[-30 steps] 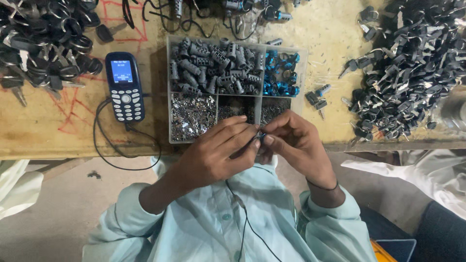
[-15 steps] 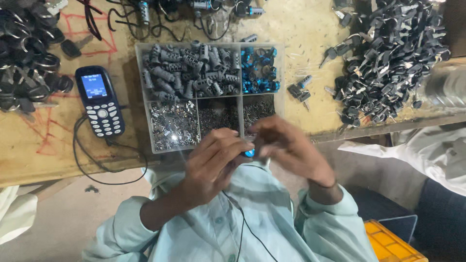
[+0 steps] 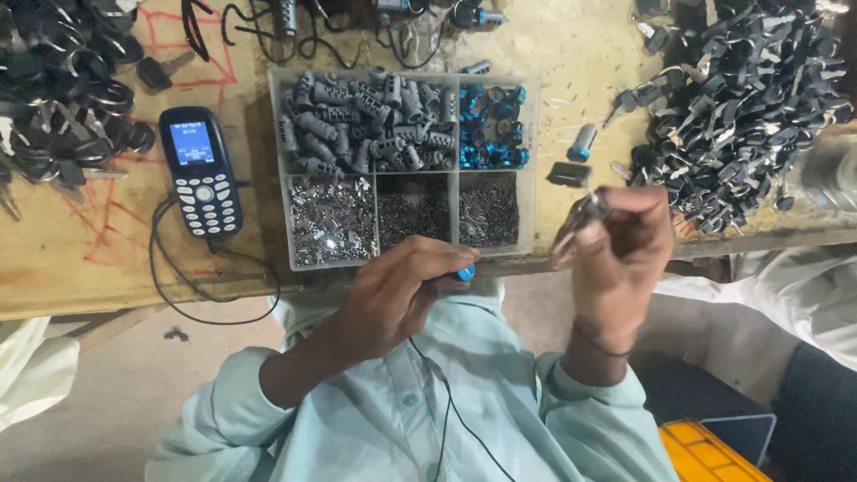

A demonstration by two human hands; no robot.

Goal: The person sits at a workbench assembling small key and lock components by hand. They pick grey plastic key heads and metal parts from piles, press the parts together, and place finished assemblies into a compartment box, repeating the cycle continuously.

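My left hand (image 3: 397, 295) is closed around a small cylinder part with a blue tip (image 3: 465, 273), held just in front of the table edge. Raised to the right, my right hand (image 3: 616, 259) pinches a key with a dark head (image 3: 585, 212), its blade pointing left. Both hands hover below a clear compartment tray (image 3: 284, 161) holding grey cylinders (image 3: 366, 120), blue rings (image 3: 491, 125) and small metal bits (image 3: 330, 219).
A dark blue keypad phone (image 3: 202, 171) with a cable lies left of the tray. Piles of black-headed keys sit at the far left (image 3: 54, 98) and far right (image 3: 741, 107). Two loose parts (image 3: 571, 161) lie right of the tray. A yellow crate (image 3: 714, 451) stands below.
My hands, joined together a second ago, have come apart. The right hand has moved right and up with the key; the left stays low with the blue-tipped cylinder.
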